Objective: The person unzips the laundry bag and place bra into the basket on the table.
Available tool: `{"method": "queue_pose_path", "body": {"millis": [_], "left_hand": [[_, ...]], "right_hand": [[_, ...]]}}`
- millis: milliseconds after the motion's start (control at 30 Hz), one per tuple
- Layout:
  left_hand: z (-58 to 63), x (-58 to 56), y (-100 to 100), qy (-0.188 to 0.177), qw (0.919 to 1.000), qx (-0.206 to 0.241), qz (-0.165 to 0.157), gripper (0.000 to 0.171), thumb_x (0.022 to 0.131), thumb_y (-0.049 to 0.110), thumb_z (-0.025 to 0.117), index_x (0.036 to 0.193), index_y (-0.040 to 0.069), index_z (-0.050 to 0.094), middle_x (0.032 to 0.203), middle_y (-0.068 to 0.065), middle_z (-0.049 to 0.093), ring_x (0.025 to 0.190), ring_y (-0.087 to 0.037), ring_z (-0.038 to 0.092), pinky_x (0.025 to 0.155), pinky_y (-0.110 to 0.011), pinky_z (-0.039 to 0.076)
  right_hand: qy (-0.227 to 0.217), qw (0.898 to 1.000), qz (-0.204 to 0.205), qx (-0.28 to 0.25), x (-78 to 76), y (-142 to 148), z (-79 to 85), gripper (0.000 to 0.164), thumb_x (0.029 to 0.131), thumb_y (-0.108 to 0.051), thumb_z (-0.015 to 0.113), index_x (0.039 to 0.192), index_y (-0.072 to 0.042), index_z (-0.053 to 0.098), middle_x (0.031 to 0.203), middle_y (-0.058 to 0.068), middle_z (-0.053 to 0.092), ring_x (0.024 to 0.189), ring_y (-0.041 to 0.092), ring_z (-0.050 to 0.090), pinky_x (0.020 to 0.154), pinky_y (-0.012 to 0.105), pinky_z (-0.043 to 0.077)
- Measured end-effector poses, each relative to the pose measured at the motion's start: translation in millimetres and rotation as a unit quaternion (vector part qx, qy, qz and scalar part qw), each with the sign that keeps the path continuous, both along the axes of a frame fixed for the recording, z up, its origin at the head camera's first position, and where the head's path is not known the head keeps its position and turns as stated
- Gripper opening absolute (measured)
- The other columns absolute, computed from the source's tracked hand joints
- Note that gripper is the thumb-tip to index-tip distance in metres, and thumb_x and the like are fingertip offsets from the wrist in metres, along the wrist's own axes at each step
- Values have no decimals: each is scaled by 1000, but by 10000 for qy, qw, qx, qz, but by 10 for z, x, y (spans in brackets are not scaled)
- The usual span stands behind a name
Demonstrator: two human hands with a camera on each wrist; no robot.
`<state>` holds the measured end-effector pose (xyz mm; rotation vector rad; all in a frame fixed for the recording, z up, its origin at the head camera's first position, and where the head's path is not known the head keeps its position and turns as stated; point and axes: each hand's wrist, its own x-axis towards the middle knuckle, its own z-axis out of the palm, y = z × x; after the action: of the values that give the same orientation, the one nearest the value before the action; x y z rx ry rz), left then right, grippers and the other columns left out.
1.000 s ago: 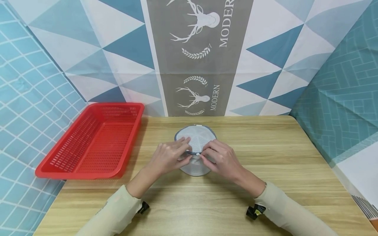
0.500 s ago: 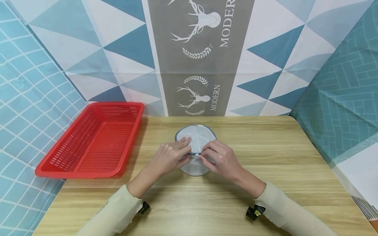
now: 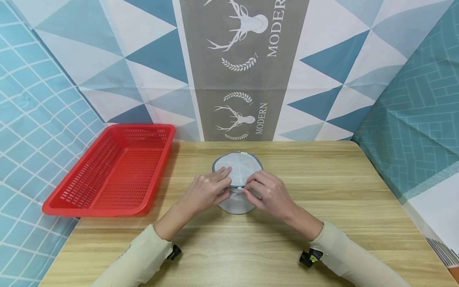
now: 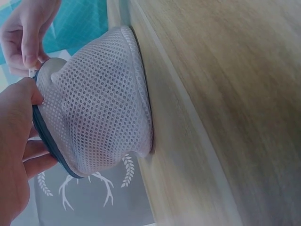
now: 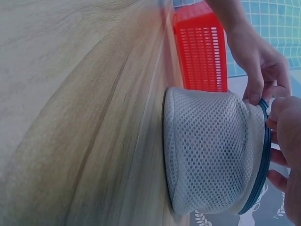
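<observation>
- Resting on the wooden table [image 3: 229, 247] in the head view, a white mesh bag [image 3: 239, 175] with a round, blue-trimmed top sits near the middle, between the person's two hands
- On one side of it, the left hand [image 3: 208, 189] grips the near part of the bag's edge, with some fingers laid over the mesh top and the thumb lower down
- Facing it, the right hand [image 3: 268, 191] has its thumb and index finger together at a small white zipper pull [image 3: 240, 188], close to the left hand
- Well apart from the bag, a red slotted basket [image 3: 129, 175] stands at the table's left side; behind the table hangs a wall cloth [image 3: 247, 59] with blue and white triangles and a grey panel of stags, laurels and the word MODERN
- Cream sleeves [image 3: 141, 255] cover the forearms, and a small black device [image 3: 309, 258] shows by each wrist
- From the left wrist, the bag stands with its base on the wood and a dark blue zipper [image 4: 49, 141] along its upper edge; the left hand clasps that edge, thumb on the mesh wall and other fingers beyond it, while the right hand pinches the white pull
- From the right wrist, the two hands meet at the zipper edge, the right fingertips partly hidden, and the basket's slotted wall rises beyond the bag
</observation>
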<state>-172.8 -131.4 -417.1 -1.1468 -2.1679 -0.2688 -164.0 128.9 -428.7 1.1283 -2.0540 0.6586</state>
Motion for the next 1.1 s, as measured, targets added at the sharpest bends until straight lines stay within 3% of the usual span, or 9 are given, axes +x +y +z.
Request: {"method": "queue_pose_path", "body": {"millis": [200, 467, 700, 867, 1100], "left_hand": [[-3, -10, -12, 24, 9999, 104, -50, 25, 81, 12, 87, 84, 12, 62, 128, -19, 84, 109, -34, 87, 47, -29, 53], [41, -9, -3, 326, 9991, 90, 249, 25, 80, 21, 93, 86, 16, 69, 125, -13, 86, 107, -28, 88, 45, -17, 22], [59, -8, 43, 359, 9992, 13, 163, 28, 82, 27, 99, 97, 18, 78, 123, -13, 87, 106, -30, 88, 42, -19, 33], [55, -7, 51, 351, 9993, -54, 85, 27, 81, 23, 98, 91, 16, 74, 121, -14, 87, 105, -33, 88, 41, -20, 31], [45, -5, 49, 289, 9995, -127, 75, 28, 82, 20, 95, 88, 15, 68, 122, -14, 87, 106, -34, 88, 40, -22, 36]], "right_hand": [[-14, 10000, -19, 3, -7, 30, -19, 11, 86, -4, 89, 88, -11, 80, 95, 0, 77, 87, 16, 71, 72, 30, 61], [-42, 10000, -65, -13, -6, 32, 34, 8, 89, -7, 87, 90, -10, 80, 95, 1, 78, 86, 16, 71, 72, 31, 62], [-50, 10000, -65, 35, 10, 10, 63, 8, 89, -8, 88, 90, -11, 80, 96, 1, 78, 89, 17, 72, 74, 32, 62], [15, 10000, -46, 14, 9, 2, 43, 10, 87, -8, 89, 88, -11, 80, 95, 1, 77, 87, 17, 71, 73, 31, 61], [-61, 9999, -65, 57, 18, -3, 46, 8, 89, -9, 87, 90, -12, 80, 96, 0, 77, 87, 16, 71, 73, 31, 60]]}}
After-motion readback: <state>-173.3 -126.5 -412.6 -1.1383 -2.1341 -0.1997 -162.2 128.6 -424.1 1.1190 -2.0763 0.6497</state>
